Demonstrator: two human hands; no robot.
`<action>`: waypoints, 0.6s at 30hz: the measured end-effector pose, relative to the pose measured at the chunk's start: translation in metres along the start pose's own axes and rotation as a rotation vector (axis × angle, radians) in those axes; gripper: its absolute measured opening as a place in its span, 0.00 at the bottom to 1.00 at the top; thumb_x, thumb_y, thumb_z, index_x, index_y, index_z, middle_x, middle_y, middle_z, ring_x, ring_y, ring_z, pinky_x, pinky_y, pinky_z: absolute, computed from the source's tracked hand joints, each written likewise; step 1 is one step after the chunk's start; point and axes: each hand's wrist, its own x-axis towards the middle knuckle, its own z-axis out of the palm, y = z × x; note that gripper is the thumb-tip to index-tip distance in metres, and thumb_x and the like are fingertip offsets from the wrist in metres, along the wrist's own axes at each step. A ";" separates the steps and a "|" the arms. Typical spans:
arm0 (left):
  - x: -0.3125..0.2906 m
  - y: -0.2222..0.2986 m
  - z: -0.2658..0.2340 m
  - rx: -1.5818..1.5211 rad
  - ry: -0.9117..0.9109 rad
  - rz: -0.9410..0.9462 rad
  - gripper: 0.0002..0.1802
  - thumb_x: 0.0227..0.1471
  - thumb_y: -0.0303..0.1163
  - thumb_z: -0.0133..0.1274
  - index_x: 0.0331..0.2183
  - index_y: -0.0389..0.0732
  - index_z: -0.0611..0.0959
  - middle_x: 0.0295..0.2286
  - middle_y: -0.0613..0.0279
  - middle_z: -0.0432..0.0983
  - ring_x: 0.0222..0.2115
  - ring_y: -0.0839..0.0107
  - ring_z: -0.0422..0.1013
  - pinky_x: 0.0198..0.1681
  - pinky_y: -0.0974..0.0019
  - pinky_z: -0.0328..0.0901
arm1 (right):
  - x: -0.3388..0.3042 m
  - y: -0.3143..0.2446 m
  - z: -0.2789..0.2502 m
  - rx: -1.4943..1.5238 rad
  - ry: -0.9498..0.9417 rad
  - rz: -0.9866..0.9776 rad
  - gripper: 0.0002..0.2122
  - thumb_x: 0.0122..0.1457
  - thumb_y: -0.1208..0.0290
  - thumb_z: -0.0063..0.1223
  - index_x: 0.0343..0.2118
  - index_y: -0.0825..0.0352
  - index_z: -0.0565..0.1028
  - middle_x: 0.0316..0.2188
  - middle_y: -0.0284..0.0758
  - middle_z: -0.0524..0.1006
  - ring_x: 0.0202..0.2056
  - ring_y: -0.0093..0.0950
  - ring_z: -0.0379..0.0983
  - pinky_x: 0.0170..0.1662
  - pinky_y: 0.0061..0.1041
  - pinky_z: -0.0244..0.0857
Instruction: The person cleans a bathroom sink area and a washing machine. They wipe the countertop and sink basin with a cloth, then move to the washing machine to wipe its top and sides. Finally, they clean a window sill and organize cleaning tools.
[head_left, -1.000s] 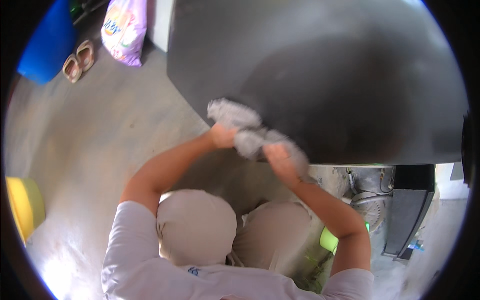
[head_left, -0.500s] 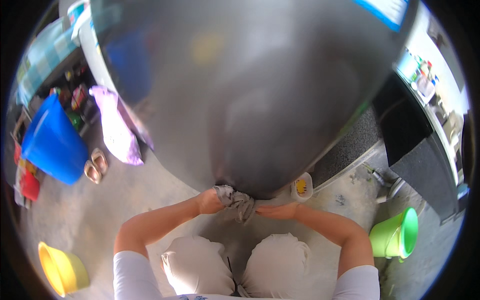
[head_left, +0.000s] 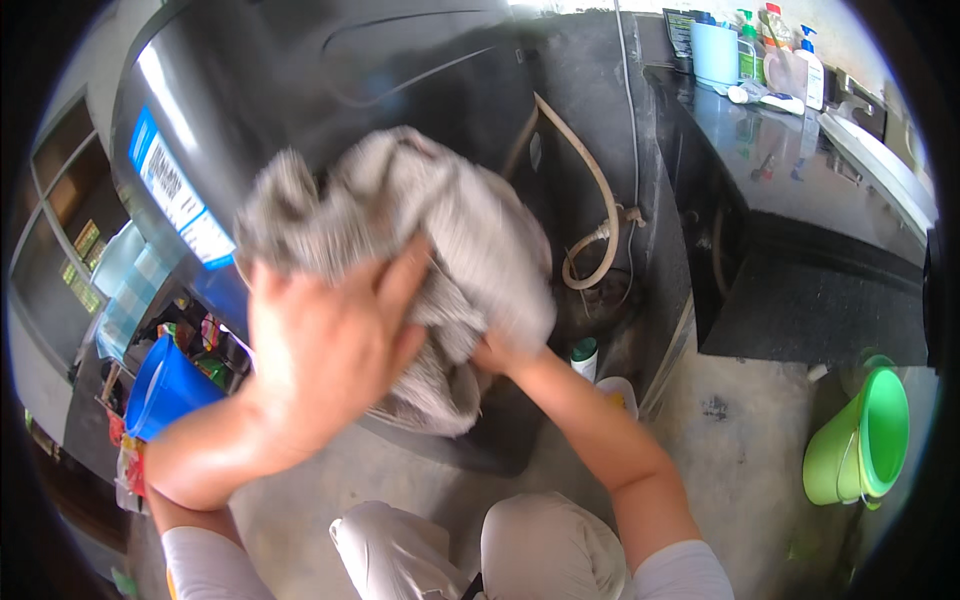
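A crumpled grey-brown cloth [head_left: 470,230] is bunched between my hands, slightly blurred by motion. My left hand [head_left: 330,335] grips it from the near left, back of the hand up and fingers pressed into the folds. Lower down on the right, my right hand [head_left: 508,355] holds its edge, fingers partly hidden by the fabric. Behind the cloth rises a large glossy dark grey appliance [head_left: 290,60] with a blue-and-white label on its left side. The cloth hides much of its front, so I cannot tell whether they touch.
A beige hose [head_left: 590,160] loops beside the appliance. A green-capped white bottle [head_left: 584,358] and a pale tub [head_left: 622,392] stand below. To the right are a dark counter [head_left: 770,165] with toiletries and a green bucket [head_left: 835,455]. A blue bucket [head_left: 165,390] sits left.
My hands have risen from low near my knees, bringing the cloth up and spreading it into a larger bundle. My view has shifted, showing the appliance's label, hose and counter.
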 end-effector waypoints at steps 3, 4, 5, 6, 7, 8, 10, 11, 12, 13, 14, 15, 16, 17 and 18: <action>0.054 -0.020 -0.039 0.093 0.014 -0.033 0.35 0.33 0.34 0.60 0.50 0.48 0.77 0.51 0.54 0.70 0.49 0.54 0.67 0.57 0.50 0.51 | 0.090 0.004 -0.026 0.012 0.206 -0.165 0.31 0.44 0.60 0.55 0.55 0.67 0.68 0.57 0.49 0.64 0.60 0.52 0.54 0.65 0.48 0.39; 0.069 -0.033 -0.044 0.185 0.023 -0.004 0.36 0.33 0.34 0.60 0.51 0.47 0.76 0.52 0.54 0.69 0.51 0.54 0.65 0.58 0.52 0.51 | 0.120 0.003 -0.031 0.009 0.237 -0.156 0.30 0.45 0.61 0.54 0.53 0.67 0.69 0.56 0.50 0.65 0.59 0.53 0.55 0.64 0.49 0.40; 0.083 -0.043 -0.050 0.308 0.032 0.006 0.35 0.35 0.35 0.59 0.51 0.47 0.75 0.53 0.54 0.69 0.53 0.54 0.63 0.59 0.53 0.51 | 0.150 0.001 -0.033 0.020 0.273 -0.149 0.28 0.45 0.61 0.53 0.52 0.68 0.70 0.55 0.51 0.66 0.59 0.53 0.55 0.64 0.49 0.41; 0.097 -0.050 -0.052 0.372 0.000 -0.011 0.34 0.38 0.36 0.59 0.52 0.47 0.75 0.54 0.54 0.67 0.54 0.54 0.63 0.60 0.50 0.50 | 0.180 0.004 -0.037 0.078 0.357 -0.178 0.27 0.47 0.61 0.52 0.51 0.69 0.71 0.54 0.51 0.67 0.59 0.52 0.56 0.64 0.49 0.41; 0.110 -0.055 -0.053 0.447 -0.046 -0.021 0.32 0.42 0.38 0.58 0.53 0.47 0.74 0.55 0.55 0.66 0.55 0.55 0.62 0.60 0.48 0.50 | 0.209 0.010 -0.035 0.153 0.451 -0.198 0.25 0.49 0.61 0.51 0.50 0.69 0.72 0.53 0.52 0.68 0.58 0.50 0.57 0.64 0.49 0.41; 0.123 -0.053 -0.054 0.548 -0.103 -0.030 0.32 0.44 0.40 0.57 0.54 0.47 0.74 0.56 0.55 0.64 0.56 0.55 0.61 0.60 0.43 0.48 | 0.233 0.024 -0.035 0.248 0.385 -0.153 0.24 0.50 0.61 0.50 0.49 0.68 0.72 0.54 0.51 0.68 0.58 0.49 0.57 0.64 0.48 0.41; 0.157 -0.042 -0.040 0.694 -0.274 -0.131 0.34 0.49 0.48 0.54 0.57 0.49 0.70 0.61 0.61 0.57 0.61 0.60 0.54 0.59 0.34 0.44 | 0.270 0.086 -0.037 0.278 0.300 0.004 0.23 0.54 0.57 0.48 0.51 0.64 0.72 0.56 0.47 0.67 0.60 0.46 0.56 0.64 0.50 0.41; 0.188 -0.034 -0.041 0.465 -0.485 -0.233 0.32 0.48 0.44 0.55 0.55 0.48 0.73 0.58 0.61 0.62 0.60 0.61 0.57 0.60 0.44 0.47 | 0.284 0.148 -0.040 0.092 0.330 0.036 0.25 0.56 0.53 0.45 0.53 0.62 0.70 0.57 0.45 0.65 0.61 0.45 0.55 0.63 0.52 0.40; 0.215 -0.028 -0.038 0.229 -0.675 -0.367 0.29 0.47 0.41 0.55 0.52 0.46 0.76 0.55 0.62 0.67 0.59 0.63 0.59 0.62 0.53 0.50 | 0.296 0.210 -0.048 -0.103 0.351 0.071 0.26 0.58 0.49 0.42 0.56 0.60 0.68 0.59 0.43 0.63 0.62 0.44 0.53 0.63 0.54 0.39; 0.227 -0.020 -0.004 0.292 -0.612 -0.391 0.35 0.51 0.49 0.48 0.59 0.48 0.64 0.61 0.60 0.54 0.62 0.58 0.48 0.61 0.40 0.42 | 0.268 0.267 -0.046 -0.256 0.336 0.070 0.28 0.59 0.47 0.39 0.58 0.59 0.64 0.61 0.42 0.61 0.63 0.43 0.51 0.62 0.55 0.39; 0.239 -0.012 0.022 0.356 -0.545 -0.430 0.41 0.56 0.57 0.41 0.65 0.50 0.53 0.66 0.58 0.40 0.66 0.53 0.37 0.60 0.27 0.34 | 0.245 0.313 -0.053 -0.408 0.326 0.057 0.29 0.60 0.45 0.37 0.60 0.57 0.61 0.63 0.41 0.58 0.64 0.43 0.48 0.62 0.57 0.39; 0.231 0.011 0.034 0.354 -0.515 -0.448 0.41 0.57 0.58 0.41 0.65 0.51 0.53 0.66 0.58 0.40 0.66 0.53 0.36 0.60 0.27 0.34 | 0.207 0.333 -0.052 -0.393 0.267 0.092 0.30 0.61 0.44 0.34 0.62 0.57 0.57 0.64 0.41 0.56 0.65 0.43 0.46 0.61 0.58 0.38; 0.220 0.032 0.045 0.376 -0.488 -0.465 0.40 0.57 0.58 0.42 0.65 0.52 0.54 0.66 0.58 0.40 0.66 0.54 0.35 0.60 0.28 0.35 | 0.179 0.337 -0.033 -0.243 0.259 0.187 0.30 0.62 0.44 0.34 0.62 0.58 0.57 0.64 0.41 0.55 0.65 0.43 0.47 0.61 0.57 0.40; 0.212 0.048 0.058 0.377 -0.510 -0.454 0.40 0.56 0.57 0.43 0.64 0.53 0.56 0.66 0.59 0.42 0.66 0.55 0.37 0.60 0.29 0.36 | 0.144 0.340 -0.023 -0.113 0.251 0.290 0.29 0.62 0.45 0.34 0.61 0.59 0.57 0.64 0.42 0.55 0.64 0.43 0.47 0.60 0.55 0.41; 0.199 0.059 0.075 0.401 -0.556 -0.447 0.39 0.55 0.56 0.45 0.63 0.53 0.58 0.65 0.60 0.43 0.66 0.57 0.38 0.60 0.31 0.37 | 0.099 0.322 0.010 0.165 0.280 0.464 0.28 0.63 0.46 0.36 0.59 0.61 0.60 0.62 0.43 0.56 0.62 0.42 0.50 0.59 0.51 0.45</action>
